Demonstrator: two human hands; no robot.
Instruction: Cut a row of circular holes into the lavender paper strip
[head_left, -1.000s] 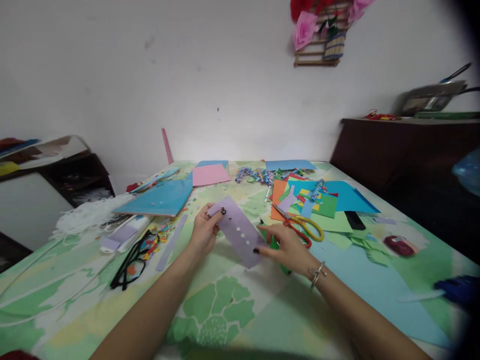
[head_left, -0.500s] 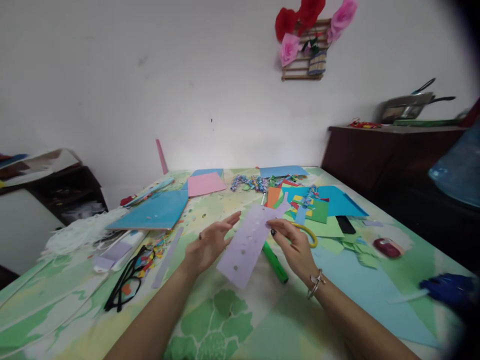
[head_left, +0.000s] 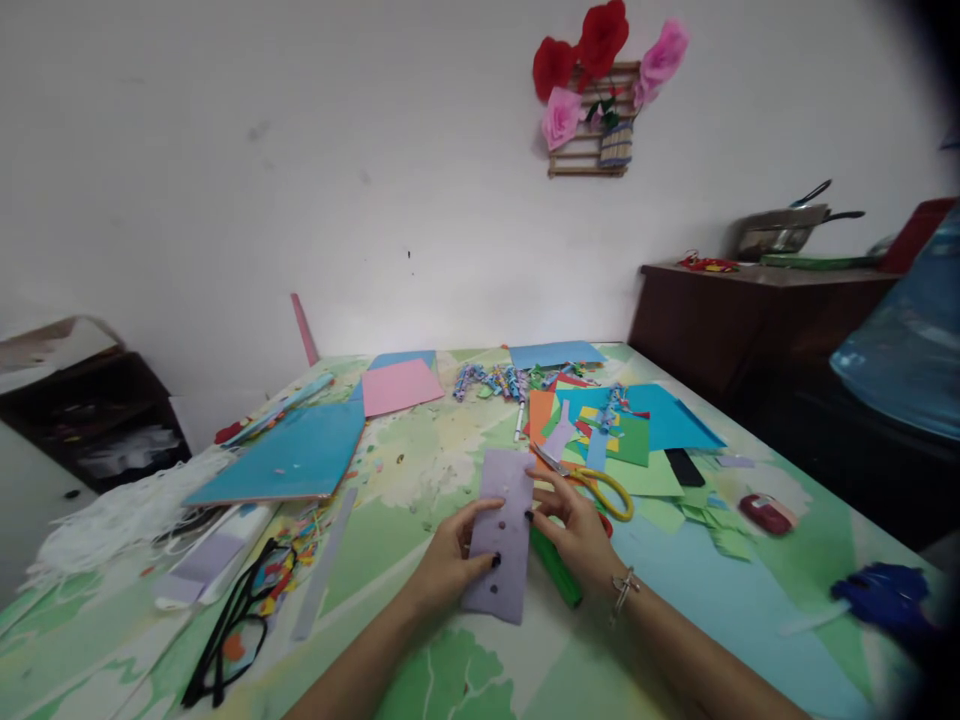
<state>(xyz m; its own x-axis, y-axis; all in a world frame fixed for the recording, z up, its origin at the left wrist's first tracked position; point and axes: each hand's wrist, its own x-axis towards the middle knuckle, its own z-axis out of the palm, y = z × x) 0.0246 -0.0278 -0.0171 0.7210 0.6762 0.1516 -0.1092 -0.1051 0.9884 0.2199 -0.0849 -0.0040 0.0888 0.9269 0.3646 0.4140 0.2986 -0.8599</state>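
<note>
A strip of lilac paper with a row of small holes is held upright-lengthwise above the patterned tablecloth. My left hand pinches its left edge between thumb and fingers. My right hand holds its upper right edge, fingers closed on it. Under and beside my right hand lies a green tool. Just beyond that hand are yellow-handled scissors, with a bit of a red handle showing nearby.
Black glasses and a blue folder lie on the left. Coloured papers, a dark red object and a blue glue gun are on the right. Pink paper is farther back.
My left hand, open before, has moved right and closed on the paper. The lilac strip is straighter and lower. The view has shifted, and the scissors show more fully.
</note>
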